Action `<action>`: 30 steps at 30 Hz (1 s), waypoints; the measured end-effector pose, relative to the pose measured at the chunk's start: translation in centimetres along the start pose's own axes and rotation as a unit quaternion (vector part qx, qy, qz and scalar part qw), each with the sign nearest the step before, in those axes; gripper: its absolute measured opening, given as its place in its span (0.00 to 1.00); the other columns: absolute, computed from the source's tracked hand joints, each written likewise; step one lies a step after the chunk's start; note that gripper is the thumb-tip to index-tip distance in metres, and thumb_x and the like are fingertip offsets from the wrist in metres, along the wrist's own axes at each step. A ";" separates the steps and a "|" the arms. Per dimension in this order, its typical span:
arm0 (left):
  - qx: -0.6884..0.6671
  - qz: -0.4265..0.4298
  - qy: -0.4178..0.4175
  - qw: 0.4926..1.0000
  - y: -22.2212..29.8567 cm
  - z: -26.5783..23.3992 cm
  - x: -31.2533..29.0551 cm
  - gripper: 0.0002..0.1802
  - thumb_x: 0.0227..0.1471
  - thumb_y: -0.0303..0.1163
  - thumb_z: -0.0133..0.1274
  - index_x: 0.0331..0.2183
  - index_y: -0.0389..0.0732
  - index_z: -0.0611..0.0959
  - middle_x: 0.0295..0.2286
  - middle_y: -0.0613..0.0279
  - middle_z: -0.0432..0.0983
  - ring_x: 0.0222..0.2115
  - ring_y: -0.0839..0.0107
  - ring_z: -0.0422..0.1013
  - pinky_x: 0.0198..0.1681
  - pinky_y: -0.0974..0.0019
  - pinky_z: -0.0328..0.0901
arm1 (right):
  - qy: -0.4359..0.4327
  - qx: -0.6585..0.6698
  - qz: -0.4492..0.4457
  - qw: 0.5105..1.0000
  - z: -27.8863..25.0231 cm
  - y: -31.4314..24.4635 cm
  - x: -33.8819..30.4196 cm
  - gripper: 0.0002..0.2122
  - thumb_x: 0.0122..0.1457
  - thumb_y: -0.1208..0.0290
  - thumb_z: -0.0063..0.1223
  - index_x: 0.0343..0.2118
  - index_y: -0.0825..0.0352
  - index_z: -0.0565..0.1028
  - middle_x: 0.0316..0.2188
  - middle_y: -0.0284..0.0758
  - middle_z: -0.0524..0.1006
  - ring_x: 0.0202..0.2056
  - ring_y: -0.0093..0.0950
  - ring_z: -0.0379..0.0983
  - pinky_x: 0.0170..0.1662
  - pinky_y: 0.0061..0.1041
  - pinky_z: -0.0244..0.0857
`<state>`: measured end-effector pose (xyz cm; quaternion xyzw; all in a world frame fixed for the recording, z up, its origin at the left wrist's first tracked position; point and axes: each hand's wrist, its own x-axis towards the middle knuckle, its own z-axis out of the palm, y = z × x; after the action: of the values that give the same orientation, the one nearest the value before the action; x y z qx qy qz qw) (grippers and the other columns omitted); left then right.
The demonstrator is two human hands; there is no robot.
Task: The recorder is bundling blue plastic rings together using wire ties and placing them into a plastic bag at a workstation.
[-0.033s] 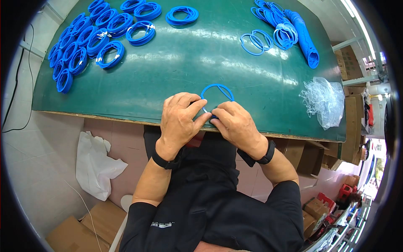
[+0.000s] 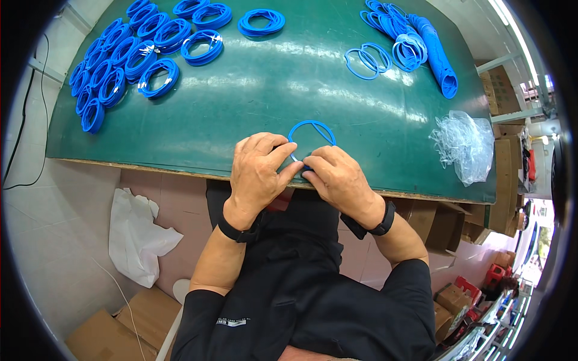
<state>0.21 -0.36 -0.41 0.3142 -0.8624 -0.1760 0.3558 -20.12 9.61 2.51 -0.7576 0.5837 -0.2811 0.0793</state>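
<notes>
A thin blue cord ring lies near the front edge of the green table, its far arc showing beyond my fingers. My left hand is closed on the ring's left side, thumb and index finger pinching. A small whitish spot shows on the ring by those fingertips. On the near right part, my right hand pinches the same ring with thumb and fingers. The two thumbs are close together but apart. My fingers hide much of the ring's near side.
Many bundled blue rings fill the table's far left. Loose blue rings and a long blue roll of rings lie at the far right. A clear plastic bag sits near the right edge. Cardboard boxes stand below.
</notes>
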 end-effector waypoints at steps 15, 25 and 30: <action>-0.004 -0.008 0.010 1.000 -0.3 0.2 -0.1 0.15 0.51 0.38 0.77 0.41 0.46 0.94 0.44 0.67 0.88 0.51 0.61 0.80 0.56 0.54 0.69 | 0.000 -0.035 -0.014 0.999 -0.6 1.0 -0.4 0.11 0.57 0.78 0.74 0.42 0.67 0.85 0.44 0.39 0.82 0.43 0.42 0.80 0.47 0.38 0.76; 0.005 -0.009 0.010 1.000 -0.1 0.0 -0.1 0.17 0.51 0.39 0.77 0.42 0.45 0.94 0.45 0.65 0.88 0.51 0.59 0.80 0.57 0.53 0.69 | 0.023 0.003 0.000 1.000 -1.3 1.0 0.4 0.17 0.56 0.73 0.77 0.48 0.67 0.84 0.48 0.41 0.82 0.49 0.43 0.80 0.53 0.42 0.75; 0.005 -0.009 0.008 1.000 0.0 0.0 0.0 0.17 0.51 0.38 0.77 0.42 0.45 0.94 0.46 0.65 0.88 0.51 0.59 0.80 0.57 0.53 0.69 | 0.046 -0.074 -0.003 0.996 -2.2 3.2 0.0 0.24 0.56 0.68 0.78 0.55 0.68 0.82 0.55 0.42 0.81 0.55 0.44 0.78 0.59 0.46 0.72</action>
<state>0.19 -0.40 -0.42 0.3248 -0.8575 -0.1725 0.3598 -23.94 9.14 2.94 -0.7495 0.6037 -0.2716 -0.0051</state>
